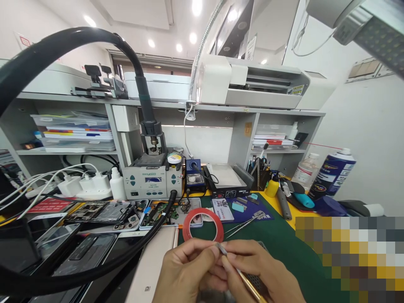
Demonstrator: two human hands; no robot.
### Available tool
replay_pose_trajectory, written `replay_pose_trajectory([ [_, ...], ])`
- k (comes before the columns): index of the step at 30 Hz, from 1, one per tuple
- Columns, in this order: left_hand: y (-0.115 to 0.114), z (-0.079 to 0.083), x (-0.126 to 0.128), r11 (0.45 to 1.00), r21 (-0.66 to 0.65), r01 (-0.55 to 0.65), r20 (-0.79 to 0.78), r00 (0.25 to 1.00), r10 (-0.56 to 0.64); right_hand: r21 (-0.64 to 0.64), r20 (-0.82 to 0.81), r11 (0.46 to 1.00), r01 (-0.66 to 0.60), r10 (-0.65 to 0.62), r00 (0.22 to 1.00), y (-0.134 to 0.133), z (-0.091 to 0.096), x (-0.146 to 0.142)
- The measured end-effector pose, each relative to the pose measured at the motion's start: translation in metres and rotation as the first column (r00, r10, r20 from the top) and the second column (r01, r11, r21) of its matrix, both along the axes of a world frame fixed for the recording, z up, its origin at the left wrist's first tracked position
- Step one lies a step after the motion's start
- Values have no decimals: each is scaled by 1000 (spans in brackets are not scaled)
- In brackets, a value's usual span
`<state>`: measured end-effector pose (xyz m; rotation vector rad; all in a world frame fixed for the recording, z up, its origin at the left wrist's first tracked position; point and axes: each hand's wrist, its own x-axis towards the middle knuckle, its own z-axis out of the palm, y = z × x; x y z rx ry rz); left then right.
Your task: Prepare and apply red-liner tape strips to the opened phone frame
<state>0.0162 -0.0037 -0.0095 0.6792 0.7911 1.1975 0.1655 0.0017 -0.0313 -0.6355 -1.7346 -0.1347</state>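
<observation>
Left hand [186, 269] and right hand [261, 273] held together low over the green surface [284, 244]. Brass-handled tool [243, 275] pinched in right fingers; its metal tip is met by closed left fingertips [212, 251]. Red tape ring [203, 225] just beyond.

I see the surface [285, 248] under a green mat, carrying a red tape roll [203, 224], tweezers [244, 223], phones [94, 212] and a spray can [331, 173].

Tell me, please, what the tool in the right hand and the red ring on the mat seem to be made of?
The tool in the right hand looks like metal: a grey, dull-shining tip and a yellowish, brass-like shaft. The red ring looks like a roll of thin glossy plastic tape, though that is uncertain.
</observation>
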Motion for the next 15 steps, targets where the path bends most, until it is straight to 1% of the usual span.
replay_pose_trajectory([
  [2,0,0,0,1000,-1,1,-2,1000,-1,13,30,1000,-12,11,999,0,3,3],
  [5,0,1,0,1000,4,5,3,1000,-5,9,144,998,-61,59,988,0,10,10],
  [7,-1,1,0,1000,6,5,2,1000,-5,-3,185,996,-89,89,979,0,13,13],
  [11,-1,1,0,1000,3,9,-2,1000,-9,11,163,997,-83,80,983,-1,12,12],
  [15,0,0,0,1000,4,14,-2,1000,-14,-11,151,998,-60,61,987,-1,8,10],
])
